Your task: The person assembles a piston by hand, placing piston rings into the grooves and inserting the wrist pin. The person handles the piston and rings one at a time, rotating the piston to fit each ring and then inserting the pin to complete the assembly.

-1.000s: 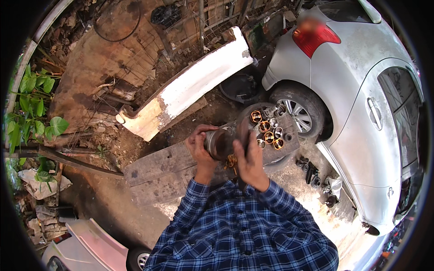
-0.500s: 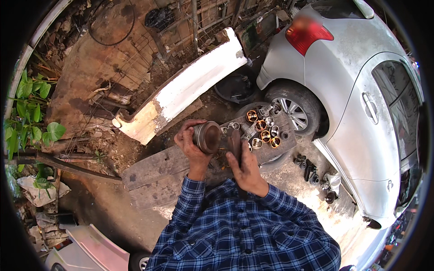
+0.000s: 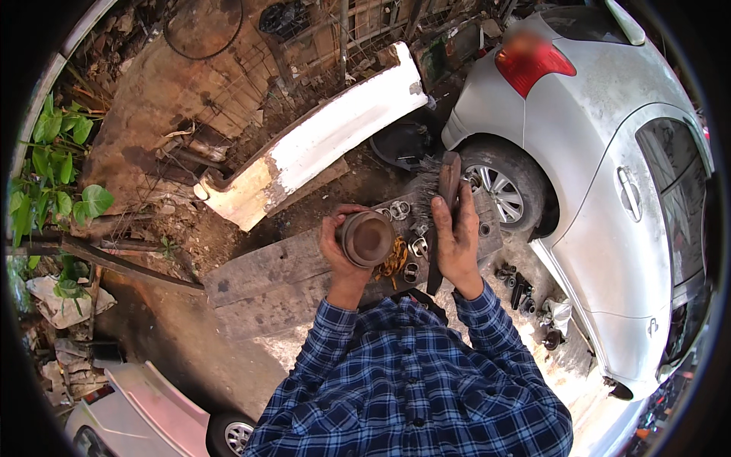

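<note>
My left hand [image 3: 340, 259] is closed round the side of a round metal piston [image 3: 367, 239], its brown-stained top turned up. To the right, my right hand [image 3: 460, 251] grips a wire brush [image 3: 449, 183] with a long wooden back. Its grey bristles face left, toward the piston but apart from it. Below both hands, on a wooden plank bench [image 3: 263, 279], lie several metal pistons, one of them a small piston [image 3: 418, 247] between my hands. Beside it is a tangled orange-yellow bundle [image 3: 393, 261]. The brush and my right hand hide many of the parts.
A silver car [image 3: 579, 190] stands close on the right, its wheel [image 3: 499, 190] by the bench end. Past the bench lies a white bumper-like panel [image 3: 343, 137]. Dark loose parts [image 3: 521, 293] rest on the ground to the right. A pale car [image 3: 145, 411] is at lower left.
My right hand has moved right and up with the wire brush, away from the piston. The piston has shifted slightly right and its top now faces up more.
</note>
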